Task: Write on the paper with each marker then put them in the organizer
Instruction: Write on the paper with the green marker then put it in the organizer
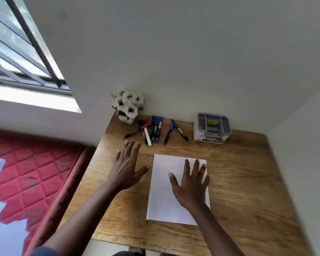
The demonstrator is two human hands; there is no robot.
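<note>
lying flat on the wooden desk (238, 172), the white sheet of paper (166, 191) showed no visible ink, so the writing appeared not yet begun. the right hand (190, 187) was over the sheet with its fingers spread and grasping nothing; whether the palm pressed the paper or hung just above it could not be told. the left hand (127, 172) was also splayed and empty, over bare wood just left of the sheet, its fingertips pointing toward the markers.

beyond the paper, near the far edge of the desk, a loose cluster of markers (151, 131) lay in a heap, with red, green, blue and black caps mixed together and a white-bodied one among them. just right of the heap, two more, a blue-capped marker (168, 134) and a green-capped marker (180, 131), lay with their far ends touching in a v. all looked capped.

the grey desk organizer (212, 128) stood well right of the markers, by the wall; no marker could be seen in its compartments, though small dark and yellow items sat inside. a pot of white flowers (128, 106) stood at the far left corner. judged from this, every marker was still to be picked up, tried on the sheet and stowed.
</note>
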